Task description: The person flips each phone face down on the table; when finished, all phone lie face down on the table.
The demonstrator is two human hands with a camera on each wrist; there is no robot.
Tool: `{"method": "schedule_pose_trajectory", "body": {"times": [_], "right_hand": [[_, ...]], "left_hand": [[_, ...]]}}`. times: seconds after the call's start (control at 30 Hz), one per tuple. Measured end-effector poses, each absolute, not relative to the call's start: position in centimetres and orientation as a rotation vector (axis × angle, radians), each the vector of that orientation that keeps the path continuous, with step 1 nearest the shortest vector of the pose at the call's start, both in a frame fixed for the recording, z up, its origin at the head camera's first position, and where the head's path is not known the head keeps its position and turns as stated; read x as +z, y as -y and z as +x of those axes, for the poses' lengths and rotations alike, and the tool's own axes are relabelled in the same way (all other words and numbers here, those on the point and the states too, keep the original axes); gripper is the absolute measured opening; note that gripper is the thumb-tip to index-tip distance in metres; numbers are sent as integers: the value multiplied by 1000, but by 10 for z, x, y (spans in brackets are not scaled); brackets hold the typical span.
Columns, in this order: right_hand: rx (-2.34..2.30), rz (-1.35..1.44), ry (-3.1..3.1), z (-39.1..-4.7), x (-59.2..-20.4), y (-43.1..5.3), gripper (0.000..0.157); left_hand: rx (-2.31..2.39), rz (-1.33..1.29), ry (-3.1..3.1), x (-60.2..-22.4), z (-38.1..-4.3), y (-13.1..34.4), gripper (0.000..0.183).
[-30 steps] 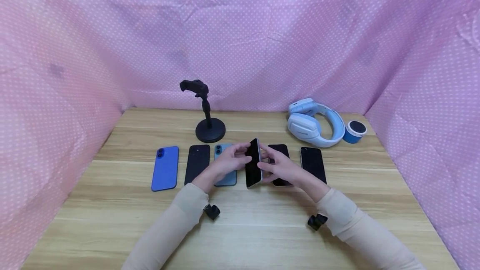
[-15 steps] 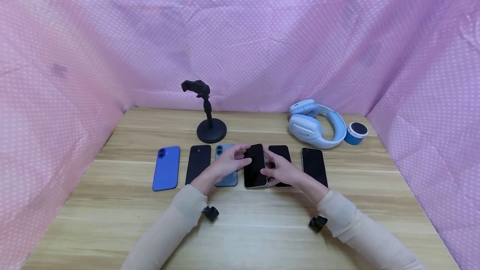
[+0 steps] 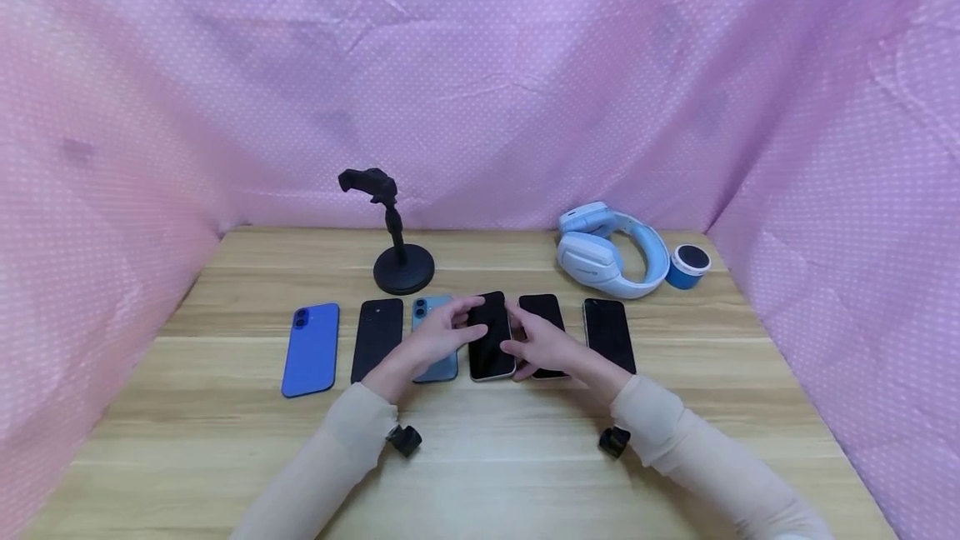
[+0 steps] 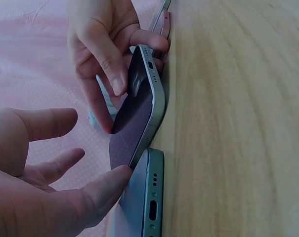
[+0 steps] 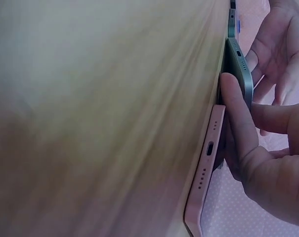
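Observation:
A black-screened smartphone (image 3: 491, 338) lies screen up in the middle of a row of phones. The left wrist view shows its right side tilted up off the table. My right hand (image 3: 546, 343) pinches that raised side, thumb on the screen and fingers underneath. At the opposite edge, my left hand (image 3: 435, 338) touches the phone with its thumb (image 4: 102, 191), its other fingers spread loosely. Beneath the left hand lies a light blue phone (image 3: 441, 368), back up and partly covered. A pink-edged phone (image 5: 207, 153) rests just under the right hand, its screen dark.
A blue phone (image 3: 311, 348) and a black phone (image 3: 377, 338) lie to the left, another dark phone (image 3: 609, 333) to the right. Behind stand a black phone stand (image 3: 402, 265), light blue headphones (image 3: 600, 261) and a small blue speaker (image 3: 686, 269). Pink dotted cloth (image 3: 480, 90) surrounds the wooden table.
The phone has tipped from steeply on its edge to almost flat, screen up, its right side lowered with the right hand. The left hand keeps its place beside it. The head view has shifted slightly.

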State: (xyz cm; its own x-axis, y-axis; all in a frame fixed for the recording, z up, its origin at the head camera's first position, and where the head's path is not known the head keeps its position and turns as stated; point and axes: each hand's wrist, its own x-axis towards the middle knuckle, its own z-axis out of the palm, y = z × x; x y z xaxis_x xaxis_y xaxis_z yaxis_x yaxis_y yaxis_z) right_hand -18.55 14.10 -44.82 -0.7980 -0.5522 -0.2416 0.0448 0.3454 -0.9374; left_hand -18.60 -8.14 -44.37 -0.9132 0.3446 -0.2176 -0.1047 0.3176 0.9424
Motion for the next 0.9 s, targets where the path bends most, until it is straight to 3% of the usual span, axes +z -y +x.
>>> {"method": "schedule_pose_trajectory", "body": {"times": [0.2,0.9], "right_hand": [[-1355,-352,-2194,-189,-444,-150,79],[-1081,-416,-2339,-194,-441,-133,80]], "left_hand": [[1618,265,-2200,-445,-190,68,54],[1611,285,-2205,-448,-187,83,52]]}}
